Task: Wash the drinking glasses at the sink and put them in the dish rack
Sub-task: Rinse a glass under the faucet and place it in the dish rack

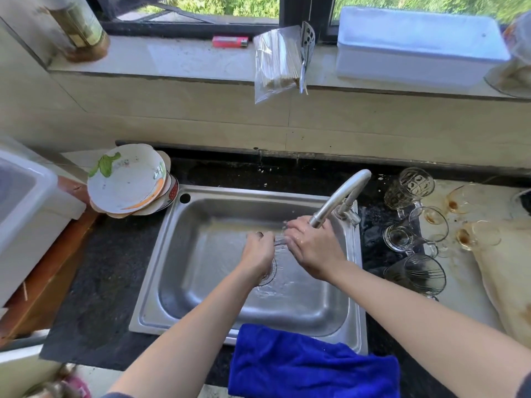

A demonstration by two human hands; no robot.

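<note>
- Clear drinking glass (280,241): frame centre, held over the basin of the rectangular stainless-steel sink (161,282); transparent, wet and largely covered by both hands, so its outline and tilt are hard to make out.
- Left hand (258,251): fingers curled round the left end of the glass; fingertips hidden behind the back of the hand.
- Right hand (313,248): wet; fingers curled over the right end of the glass; palm side hidden.
- Curved metal faucet (342,193): rises from the sink's right rim; its outlet is hidden behind the right hand; water shows only as ripples on the basin floor; the drain is partly covered by the left wrist.
- Group of clear handled glasses (413,225): right of centre, on the dark counter just beside the sink; crowded and overlapping, so the count is uncertain; brown-stained glasses (465,199) lie farther right on a pale surface.
- Bright blue cloth (313,366): bottom centre, draped over the sink's near rim; cut off by the lower edge.
- Tilted stack of white patterned plates (129,179): left of centre, at the sink's far-left corner.
- Upper frame, on the windowsill: red lighter (230,41); clear plastic bag of wooden sticks (275,61) overhanging the ledge; white lidded plastic box (416,44).
</note>
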